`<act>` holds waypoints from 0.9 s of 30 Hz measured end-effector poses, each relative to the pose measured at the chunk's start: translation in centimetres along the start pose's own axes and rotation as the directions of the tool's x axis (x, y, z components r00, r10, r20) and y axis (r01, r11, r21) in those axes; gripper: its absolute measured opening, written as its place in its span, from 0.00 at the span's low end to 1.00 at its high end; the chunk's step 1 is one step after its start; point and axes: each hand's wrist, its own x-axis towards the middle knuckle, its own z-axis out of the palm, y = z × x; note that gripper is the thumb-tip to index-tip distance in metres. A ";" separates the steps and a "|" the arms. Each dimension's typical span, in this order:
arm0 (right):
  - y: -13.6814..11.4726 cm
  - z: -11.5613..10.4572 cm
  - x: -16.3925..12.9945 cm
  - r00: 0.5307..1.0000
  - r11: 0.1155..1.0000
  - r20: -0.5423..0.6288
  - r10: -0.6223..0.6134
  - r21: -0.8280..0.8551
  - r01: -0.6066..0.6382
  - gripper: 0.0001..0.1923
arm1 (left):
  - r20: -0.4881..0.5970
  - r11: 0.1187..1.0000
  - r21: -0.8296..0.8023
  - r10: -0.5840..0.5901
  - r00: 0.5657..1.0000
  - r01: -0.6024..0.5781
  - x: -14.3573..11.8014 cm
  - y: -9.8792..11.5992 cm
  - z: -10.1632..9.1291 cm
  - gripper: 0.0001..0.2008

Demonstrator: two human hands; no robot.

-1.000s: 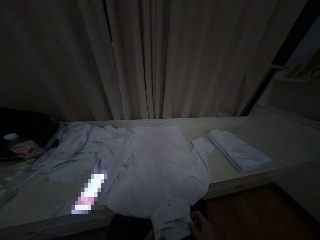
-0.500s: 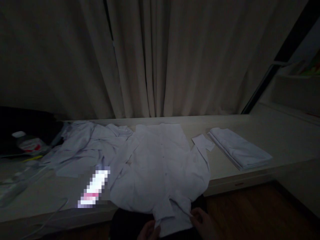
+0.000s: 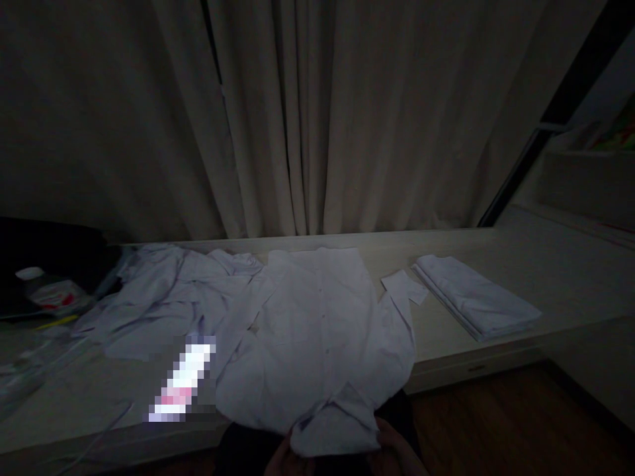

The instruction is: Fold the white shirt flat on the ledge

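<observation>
At near edge of worktop [image 3: 496, 350]: white shirt [image 3: 322, 330] lying flat, spread front-up, button placket running down the middle, collar end toward the curtain [image 3: 317, 119], one sleeve trailing right with cuff turned out beside the folded stack [image 3: 473, 297]. Fabric pale, lightly creased, looking bluish in the dim light. Hem end overhanging the worktop edge and being folded up into a small doubled flap at bottom centre.

Left hand [image 3: 284, 461] sitting under the flap's left corner, fingers curled against the cloth; right hand [image 3: 391, 449] gripping the flap's right corner, thumb on top. Both closing on the shirt; finer finger placement lost in the dark and at the frame edge.

Lying alongside, left: a second white garment [image 3: 169, 297], crumpled and unfolded, overlapping the shirt's left shoulder. Farther left: bottle [image 3: 47, 291] with white cap and red label, on its side near a dark object. Pixelated patch sitting on the worktop left of the shirt; contents not readable. Wooden floor [image 3: 496, 423] showing below right.
</observation>
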 end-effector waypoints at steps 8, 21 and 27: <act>-0.6 1.5 0.3 0.998 0.995 -0.038 -0.043 0.088 0.046 0.19 | 0.021 0.996 0.002 0.086 0.996 -0.086 0.8 -0.4 0.4 0.16; -0.4 3.4 2.4 0.995 0.984 -0.023 0.092 0.156 -0.087 0.30 | 0.054 0.987 0.143 0.063 0.997 -0.070 -2.2 0.6 4.9 0.22; -1.2 3.0 3.0 0.991 0.993 -0.125 0.048 0.115 -0.034 0.35 | 0.000 0.983 0.119 0.143 0.990 -0.142 -2.5 1.7 5.8 0.27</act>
